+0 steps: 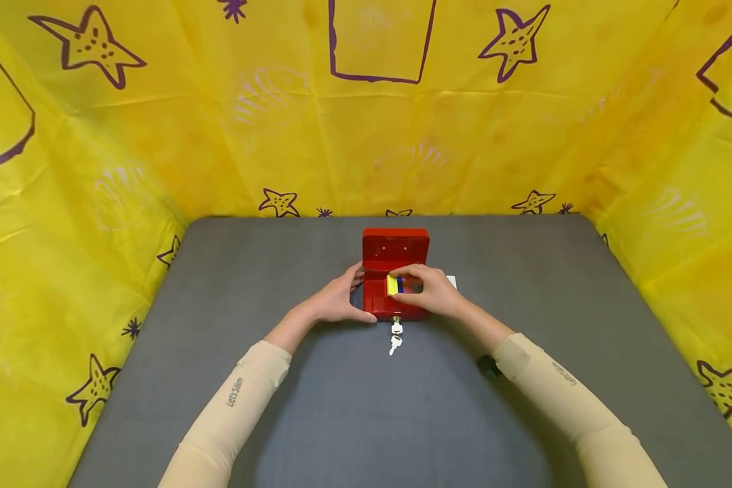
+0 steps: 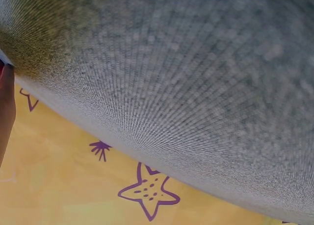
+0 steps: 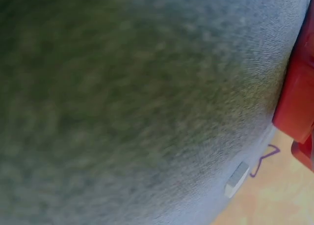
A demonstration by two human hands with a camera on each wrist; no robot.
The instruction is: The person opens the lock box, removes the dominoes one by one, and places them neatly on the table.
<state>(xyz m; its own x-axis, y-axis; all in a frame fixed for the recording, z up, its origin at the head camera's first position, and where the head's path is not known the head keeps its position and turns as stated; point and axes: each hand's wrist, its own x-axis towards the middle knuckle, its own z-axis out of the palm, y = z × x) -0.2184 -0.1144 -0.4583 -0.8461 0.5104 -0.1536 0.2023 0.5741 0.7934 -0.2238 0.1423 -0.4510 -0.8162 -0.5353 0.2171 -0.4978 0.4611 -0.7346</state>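
A small red metal cash box [image 1: 396, 313] stands on the grey table with its lid [image 1: 396, 247] raised. My left hand [image 1: 340, 298] grips the box's left side, thumb at the front corner and fingers toward the back. Over the open box, my right hand [image 1: 433, 288] pinches a small yellow and blue block [image 1: 392, 285] between thumb and fingers; its exact kind is unclear. Two keys [image 1: 396, 329] hang at the front lock. In the left wrist view only a sliver of hand shows; the right wrist view catches the box's red side [image 3: 297, 97].
Behind the right hand lies a small white object [image 1: 451, 280], also visible in the right wrist view as a whitish block [image 3: 237, 180]. The grey table [image 1: 366, 420] is bordered by yellow cloth [image 1: 366, 149] with purple starfish drawings at the back and both sides.
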